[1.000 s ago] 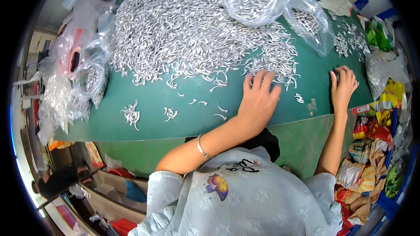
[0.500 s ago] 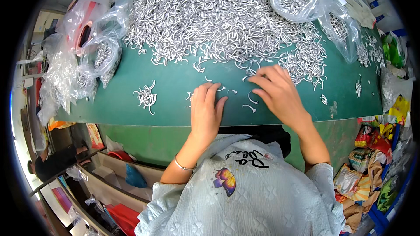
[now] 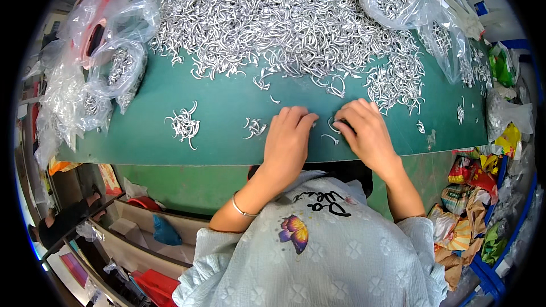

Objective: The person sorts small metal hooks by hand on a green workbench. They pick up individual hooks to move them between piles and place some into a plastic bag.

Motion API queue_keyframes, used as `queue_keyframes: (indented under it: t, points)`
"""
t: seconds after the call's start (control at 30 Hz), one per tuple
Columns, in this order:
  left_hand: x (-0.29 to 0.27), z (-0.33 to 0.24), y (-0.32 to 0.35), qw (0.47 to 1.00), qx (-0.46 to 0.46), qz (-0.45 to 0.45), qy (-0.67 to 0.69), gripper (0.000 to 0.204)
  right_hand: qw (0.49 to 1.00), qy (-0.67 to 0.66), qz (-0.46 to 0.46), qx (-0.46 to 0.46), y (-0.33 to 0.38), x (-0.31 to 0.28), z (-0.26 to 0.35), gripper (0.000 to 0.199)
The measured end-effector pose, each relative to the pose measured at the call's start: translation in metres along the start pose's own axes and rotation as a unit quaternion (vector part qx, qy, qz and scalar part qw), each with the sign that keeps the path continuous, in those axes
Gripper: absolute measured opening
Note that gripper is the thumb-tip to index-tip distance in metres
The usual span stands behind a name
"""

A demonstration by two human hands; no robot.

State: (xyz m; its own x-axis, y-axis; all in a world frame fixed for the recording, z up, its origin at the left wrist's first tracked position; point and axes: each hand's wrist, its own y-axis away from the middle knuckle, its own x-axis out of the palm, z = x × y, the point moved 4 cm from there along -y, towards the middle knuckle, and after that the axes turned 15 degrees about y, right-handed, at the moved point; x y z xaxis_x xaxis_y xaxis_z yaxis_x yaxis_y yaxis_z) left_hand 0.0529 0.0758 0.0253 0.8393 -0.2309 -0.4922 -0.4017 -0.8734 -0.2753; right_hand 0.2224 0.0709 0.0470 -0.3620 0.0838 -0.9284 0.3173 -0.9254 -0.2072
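On the green tabletop, my left hand point(image 3: 289, 139) has its fingers drawn together, palm down. A speck of silver shows at its fingertips, too small to make out. Close by on the right, my right hand point(image 3: 368, 136) is curled, thumb and forefinger closed at a thin curved silver metal piece point(image 3: 330, 123). Another curved piece point(image 3: 330, 139) lies just below those fingertips. Left of my left hand is a small cluster of the same pieces point(image 3: 255, 128), and farther left a larger little pile point(image 3: 185, 125).
A large heap of curved silver pieces point(image 3: 256, 17) covers the table's far side. Clear plastic bags with pieces stand at the left point(image 3: 122, 68) and far right point(image 3: 398, 5). Colourful packages point(image 3: 463, 199) are stacked beyond the right edge. A person point(image 3: 68, 219) is at the far left.
My left hand has moved right, toward my right hand, uncovering a small cluster on its left. My right hand has come slightly nearer the table's front edge.
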Motion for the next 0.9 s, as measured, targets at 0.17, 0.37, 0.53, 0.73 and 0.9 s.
queue_keyframes:
  t: [0.17,0.37,0.53,0.73,0.9]
  points:
    - [-0.002,-0.003,-0.001,1.0,0.007,0.007,-0.023,0.026,0.995,-0.069,-0.005,0.076,0.006,0.001,-0.01,0.016]
    - [-0.002,0.001,0.0,1.0,0.022,-0.002,-0.002,0.031,0.985,-0.12,0.028,0.123,0.013,0.006,-0.007,0.022]
    - [0.0,-0.012,-0.001,0.999,0.013,-0.02,-0.035,0.031,0.987,-0.124,0.047,0.092,0.016,0.007,0.011,0.028]
    - [0.007,0.001,0.009,0.999,0.027,-0.022,-0.011,0.029,0.997,-0.03,0.037,0.059,0.015,0.01,0.024,0.029]
    - [-0.011,-0.003,0.012,0.994,-0.036,-0.063,0.087,0.024,0.997,-0.043,0.031,0.063,0.017,0.016,0.021,0.021]
